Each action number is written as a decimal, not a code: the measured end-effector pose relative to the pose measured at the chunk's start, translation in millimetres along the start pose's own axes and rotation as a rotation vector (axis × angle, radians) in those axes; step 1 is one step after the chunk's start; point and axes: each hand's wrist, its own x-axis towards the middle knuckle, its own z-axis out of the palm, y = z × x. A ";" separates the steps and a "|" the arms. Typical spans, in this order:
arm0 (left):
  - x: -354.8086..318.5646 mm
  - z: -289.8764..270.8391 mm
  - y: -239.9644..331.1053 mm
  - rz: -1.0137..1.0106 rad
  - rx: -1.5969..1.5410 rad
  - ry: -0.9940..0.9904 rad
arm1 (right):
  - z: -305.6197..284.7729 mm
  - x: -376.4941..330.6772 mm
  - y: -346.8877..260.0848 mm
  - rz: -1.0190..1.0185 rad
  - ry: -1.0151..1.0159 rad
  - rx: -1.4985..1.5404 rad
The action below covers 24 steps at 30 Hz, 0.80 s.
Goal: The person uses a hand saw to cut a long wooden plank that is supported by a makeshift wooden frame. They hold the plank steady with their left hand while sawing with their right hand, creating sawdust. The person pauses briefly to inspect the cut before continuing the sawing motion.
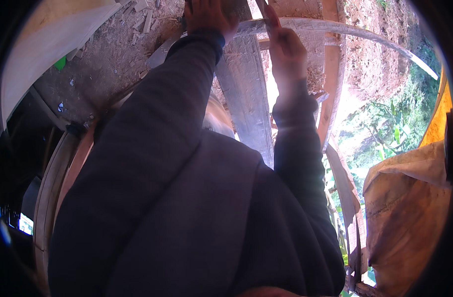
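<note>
My left hand (210,17) lies over the left edge of a wide grey plank (243,84), at the top of the view. Its fingers look stretched out, and their tips are partly cut off by the upper rim. To the right, my right hand (288,49) is closed, with its index finger pointing up along a thin, dark, blade-like piece (260,7). What that piece belongs to is cut off by the rim. A long pale strip of wood (345,27) crosses the plank beside both hands and appears bent toward the right.
Wood scraps (146,20) litter the dirt floor (107,64) at the upper left. An upright reddish beam (330,74) stands right of my right hand. A brown tarp-like sheet (409,213) hangs at the lower right, near green plants (390,123) on a sunlit slope.
</note>
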 end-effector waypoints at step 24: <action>-8.1 9.5 -11.2 0.038 0.032 0.114 | -104.6 -172.2 -38.7 0.248 -0.062 0.029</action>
